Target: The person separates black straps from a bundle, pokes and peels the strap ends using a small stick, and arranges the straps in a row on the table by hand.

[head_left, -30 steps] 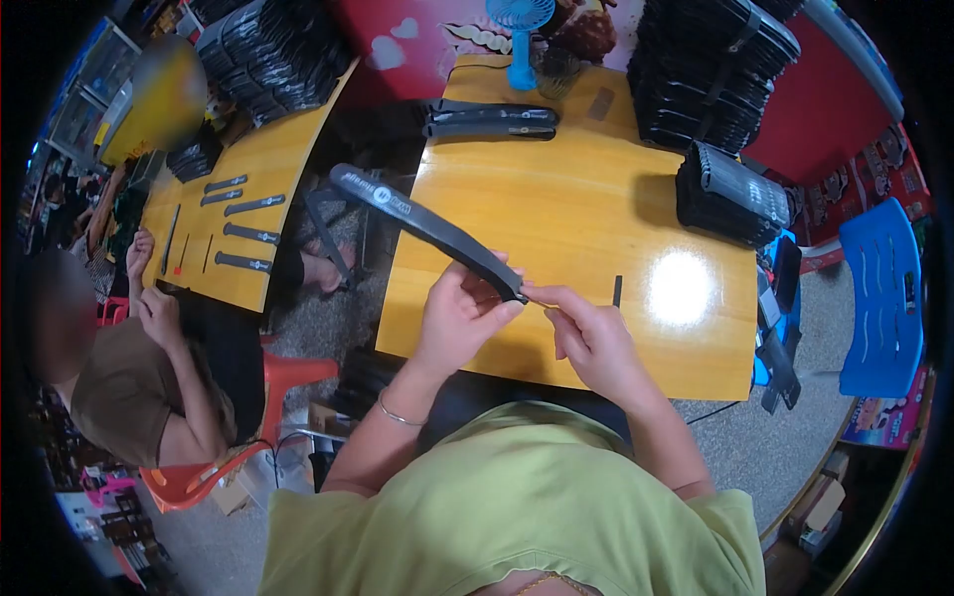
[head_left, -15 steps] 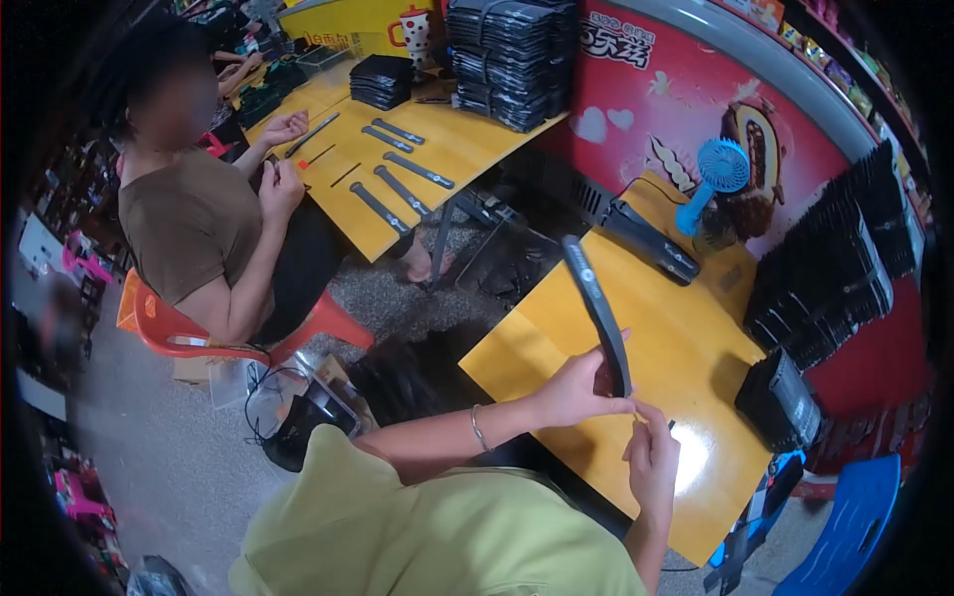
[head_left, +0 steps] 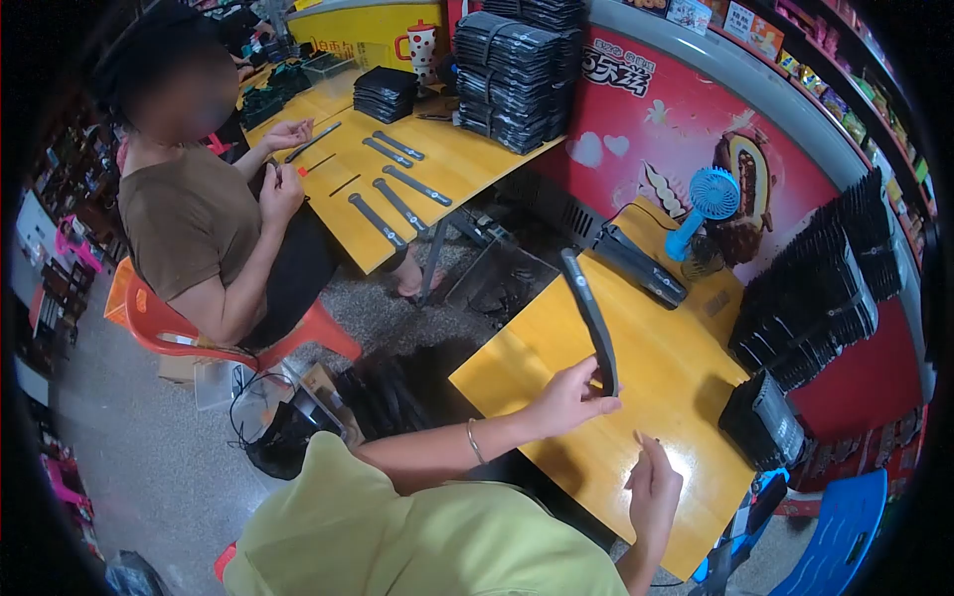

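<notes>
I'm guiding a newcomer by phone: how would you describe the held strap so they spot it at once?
Find the yellow table with the blue fan at its far end. Over that table, the left hand grips the lower end of a dark, slightly curved strap. It is held up in the air, while the similar dark straps on the other table lie flat.

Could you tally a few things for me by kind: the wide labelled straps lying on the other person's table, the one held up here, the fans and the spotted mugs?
Straps on the table: 5
Held strap: 1
Blue fan: 1
Spotted mug: 1
Total: 8
</notes>
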A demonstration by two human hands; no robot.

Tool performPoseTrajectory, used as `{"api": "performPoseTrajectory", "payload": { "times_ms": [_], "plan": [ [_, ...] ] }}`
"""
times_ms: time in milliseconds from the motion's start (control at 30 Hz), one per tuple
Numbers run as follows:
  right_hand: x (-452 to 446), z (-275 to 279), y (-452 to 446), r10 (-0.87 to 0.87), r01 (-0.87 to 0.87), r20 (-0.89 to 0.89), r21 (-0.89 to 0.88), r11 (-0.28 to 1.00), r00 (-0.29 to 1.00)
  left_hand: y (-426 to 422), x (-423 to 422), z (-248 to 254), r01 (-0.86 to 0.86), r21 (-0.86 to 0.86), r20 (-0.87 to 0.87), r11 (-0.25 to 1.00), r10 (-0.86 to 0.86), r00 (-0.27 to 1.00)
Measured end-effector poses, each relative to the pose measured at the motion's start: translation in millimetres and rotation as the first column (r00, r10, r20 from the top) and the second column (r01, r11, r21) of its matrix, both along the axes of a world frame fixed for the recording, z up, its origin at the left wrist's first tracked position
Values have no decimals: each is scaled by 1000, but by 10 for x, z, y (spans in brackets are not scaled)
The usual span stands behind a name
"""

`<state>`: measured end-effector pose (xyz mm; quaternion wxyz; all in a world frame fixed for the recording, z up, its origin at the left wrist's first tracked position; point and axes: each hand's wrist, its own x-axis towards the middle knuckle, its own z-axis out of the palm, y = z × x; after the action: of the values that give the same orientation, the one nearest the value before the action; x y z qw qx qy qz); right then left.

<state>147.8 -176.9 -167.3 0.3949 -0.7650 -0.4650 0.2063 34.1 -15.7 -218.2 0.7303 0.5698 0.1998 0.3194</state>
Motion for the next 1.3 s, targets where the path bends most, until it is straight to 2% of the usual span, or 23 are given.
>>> {"api": "performPoseTrajectory", "payload": {
  "times_ms": [133,267,367,467,667,767,867,967,1067,1300],
  "plan": [
    [-40,-63,57,-85,121,-200,171,978,976,-108,17,45,235,-197,96,952,-220,971],
    [-86,-212,132,-39,138,-347,264,955,937,-222,-3,144,295,-157,59,942,-290,955],
    [-53,-221,112,-35,146,-413,240,960,910,-222,-4,35,332,-124,43,935,-329,943],
    [6,-290,81,-20,125,-391,246,961,920,-230,-25,75,352,-150,29,924,-352,936],
    [-28,-218,71,-56,131,-318,219,967,946,-203,-45,107,361,-74,20,929,-361,932],
    [-42,-247,50,-61,111,-216,226,968,975,-212,-64,103,337,-65,35,939,-335,941],
    [-82,-192,62,-75,70,11,250,966,997,-216,-71,82,340,-115,14,934,-340,940],
    [-136,-137,83,-82,38,178,238,970,981,-225,-94,138,324,-64,-41,944,-327,944],
    [-153,-151,85,-88,39,204,231,972,975,-222,-116,168,309,4,-100,951,-307,946],
    [-173,-213,92,-128,63,247,255,965,961,-215,-69,90,377,-2,-94,926,-376,922]
  ]
}}
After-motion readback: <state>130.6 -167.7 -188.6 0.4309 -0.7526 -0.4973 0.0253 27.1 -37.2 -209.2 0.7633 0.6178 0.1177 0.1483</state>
